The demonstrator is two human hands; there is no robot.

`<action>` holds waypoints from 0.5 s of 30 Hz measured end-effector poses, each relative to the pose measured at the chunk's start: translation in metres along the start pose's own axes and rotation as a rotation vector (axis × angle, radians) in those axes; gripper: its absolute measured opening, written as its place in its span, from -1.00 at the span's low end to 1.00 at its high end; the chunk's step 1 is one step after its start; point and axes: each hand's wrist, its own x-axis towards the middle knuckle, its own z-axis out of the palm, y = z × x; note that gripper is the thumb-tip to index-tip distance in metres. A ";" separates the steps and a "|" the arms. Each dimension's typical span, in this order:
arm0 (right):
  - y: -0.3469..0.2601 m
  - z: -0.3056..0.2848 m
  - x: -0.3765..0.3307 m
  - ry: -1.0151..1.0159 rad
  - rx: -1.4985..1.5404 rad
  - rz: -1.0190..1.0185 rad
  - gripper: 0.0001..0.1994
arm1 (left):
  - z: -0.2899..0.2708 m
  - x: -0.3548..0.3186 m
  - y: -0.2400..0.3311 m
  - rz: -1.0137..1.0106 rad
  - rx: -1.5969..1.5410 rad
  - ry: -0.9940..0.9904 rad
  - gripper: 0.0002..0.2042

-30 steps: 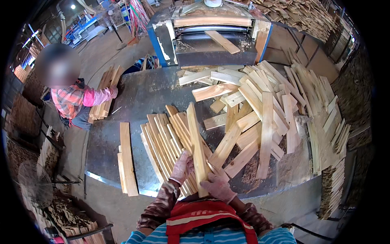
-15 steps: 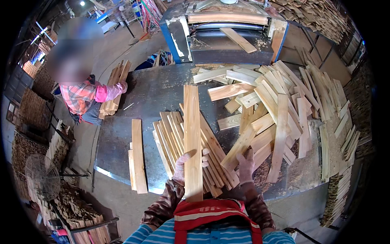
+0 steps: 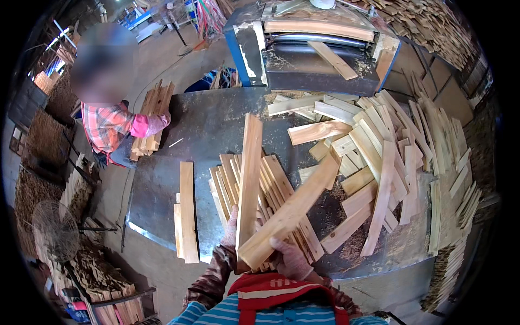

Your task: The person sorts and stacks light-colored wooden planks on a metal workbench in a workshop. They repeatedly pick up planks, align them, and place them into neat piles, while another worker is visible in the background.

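Observation:
My gloved left hand (image 3: 232,225) grips a long wooden board (image 3: 250,179), held upright and tilted on its edge above a bundle of boards. In my gloved right hand (image 3: 291,259) is another wooden board (image 3: 292,214), slanting from near my apron up to the right, its near end crossing the first board's lower part. Beneath both lies the bundle of narrow boards (image 3: 279,176), laid roughly side by side on the dark metal table (image 3: 216,116). The left hand's fingers are partly hidden behind its board.
Loose boards (image 3: 374,162) lie in a jumbled pile on the right. Two boards (image 3: 187,211) rest at the table's left. A machine with rollers (image 3: 319,54) stands at the far edge, a board on its bed. At the far left, a co-worker's gloved hand (image 3: 157,123) holds several boards.
My right hand has taken a board from the pile and drawn it left, across the front of the other board. The left hand's board has turned onto its edge.

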 end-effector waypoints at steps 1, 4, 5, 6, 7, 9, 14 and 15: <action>0.004 -0.008 0.005 0.028 -0.146 0.079 -0.55 | -0.001 -0.001 0.004 -0.009 -0.108 0.006 -0.43; -0.001 0.000 0.000 0.073 -0.475 0.175 -0.59 | -0.002 0.000 0.012 0.194 0.351 0.358 -0.59; 0.003 -0.009 0.007 0.059 -0.544 0.112 -0.61 | -0.007 -0.005 0.011 0.191 0.385 0.406 -0.61; 0.004 -0.023 0.021 0.039 -0.617 0.046 -0.63 | -0.007 -0.009 0.012 0.195 0.421 0.453 -0.64; -0.001 -0.014 0.025 0.013 -0.692 -0.015 -0.65 | -0.012 -0.014 0.012 0.203 0.452 0.506 -0.66; -0.019 -0.006 0.024 0.029 -0.645 -0.074 -0.70 | -0.021 -0.020 0.010 0.236 0.458 0.525 -0.63; -0.042 -0.074 0.045 0.071 -0.627 -0.073 -0.70 | -0.038 -0.017 0.007 0.204 0.346 0.479 -0.67; -0.043 -0.073 0.040 0.093 -0.606 -0.043 -0.71 | -0.041 -0.016 0.004 0.188 0.321 0.454 -0.67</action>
